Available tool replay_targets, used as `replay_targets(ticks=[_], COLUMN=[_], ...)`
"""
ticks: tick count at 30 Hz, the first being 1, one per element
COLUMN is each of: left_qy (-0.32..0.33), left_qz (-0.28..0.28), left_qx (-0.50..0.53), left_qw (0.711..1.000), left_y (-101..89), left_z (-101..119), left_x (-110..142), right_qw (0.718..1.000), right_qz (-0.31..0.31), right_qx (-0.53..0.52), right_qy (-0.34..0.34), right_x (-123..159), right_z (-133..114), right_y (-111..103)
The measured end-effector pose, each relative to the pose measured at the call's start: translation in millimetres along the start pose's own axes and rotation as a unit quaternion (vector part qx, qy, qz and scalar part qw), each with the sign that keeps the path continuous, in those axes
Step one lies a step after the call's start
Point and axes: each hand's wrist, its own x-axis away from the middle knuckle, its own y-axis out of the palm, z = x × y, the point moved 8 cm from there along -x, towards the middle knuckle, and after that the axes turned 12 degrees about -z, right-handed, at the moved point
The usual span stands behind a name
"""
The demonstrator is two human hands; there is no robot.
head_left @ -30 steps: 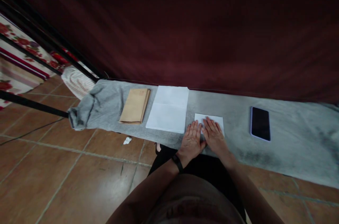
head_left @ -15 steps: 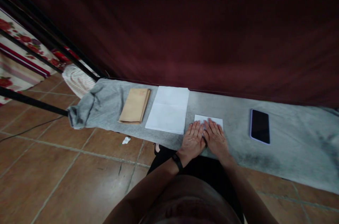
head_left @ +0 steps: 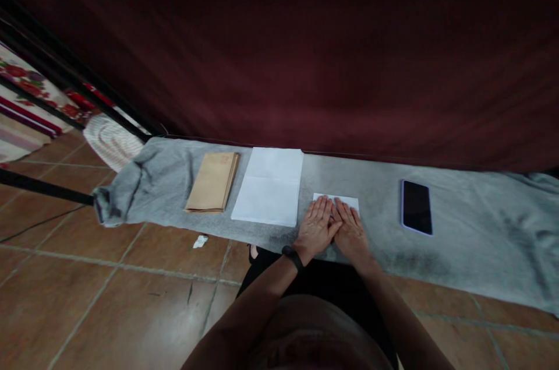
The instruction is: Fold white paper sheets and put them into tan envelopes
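Small white paper [head_left: 351, 201] by the bench's [head_left: 471, 224] near edge, under left hand [head_left: 315, 230] and right hand [head_left: 351, 236]; fingers straight, close together, gripping nothing. Left thumb now angled higher, against right hand, than half a second ago; paper still pinned, pressing apparently continuing. White sheets [head_left: 268, 192], then brown envelopes [head_left: 212, 182] toward left end; phone [head_left: 416, 207] rightward.

A dark red curtain [head_left: 305, 55] hangs behind a grey-draped surface [head_left: 467, 212], above brown floor tiles [head_left: 126, 317].

Left forearm [head_left: 262, 299] and right forearm [head_left: 391, 297] bare, angled in toward each other, left hand [head_left: 315, 230] and right hand [head_left: 350, 235] side by side, palms down, backs upward, fingers [head_left: 321, 207] straight and pointing ahead, left thumb [head_left: 334, 228] reaching across to the right hand, wrists [head_left: 365, 264] apart
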Motion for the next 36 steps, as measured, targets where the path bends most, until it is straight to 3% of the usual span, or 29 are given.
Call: replay_targets(ticks=[16, 36], left_qy=[-0.078, -0.073], left_qz=[0.009, 0.001], left_qx=[0.002, -0.041], left_qw=[0.997, 0.996], left_y=[6.7, 6.8], left_z=[-7, -7], left_x=[-6, -4], right_qw=[0.993, 0.990], right_qz=[0.069, 0.081], right_qx=[-0.018, -0.008], right_qy=[0.091, 0.115], right_x=[15, 36], right_z=[33, 61], right_y=[-7, -2])
